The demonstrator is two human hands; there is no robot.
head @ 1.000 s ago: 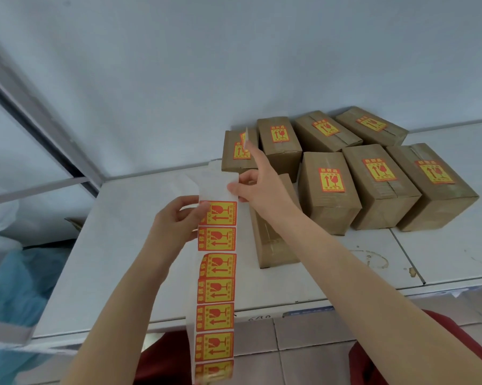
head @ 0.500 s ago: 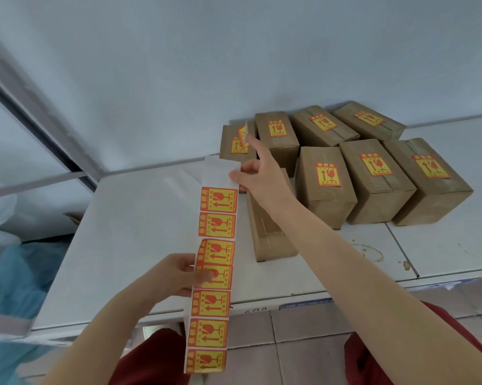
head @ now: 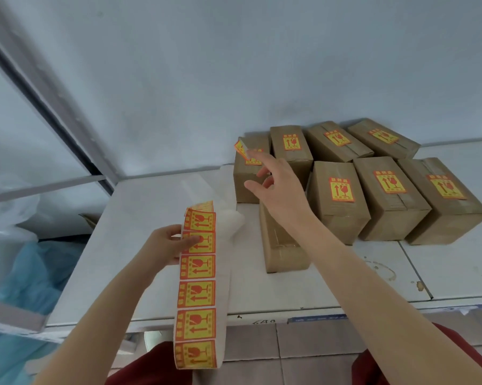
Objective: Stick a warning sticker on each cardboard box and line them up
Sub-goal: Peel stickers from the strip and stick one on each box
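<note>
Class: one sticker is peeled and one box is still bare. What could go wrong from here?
1. The peeled sticker clings loosely to one fingertip of the right hand; it may fold over or catch the labelled box near it.
2. The sticker strip, held by the left hand, hangs past the table edge and may snag.

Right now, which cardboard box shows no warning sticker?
The box under the right forearm, nearest the person. Its visible faces are bare, while the seven others each show a yellow-and-red sticker on top.
</note>
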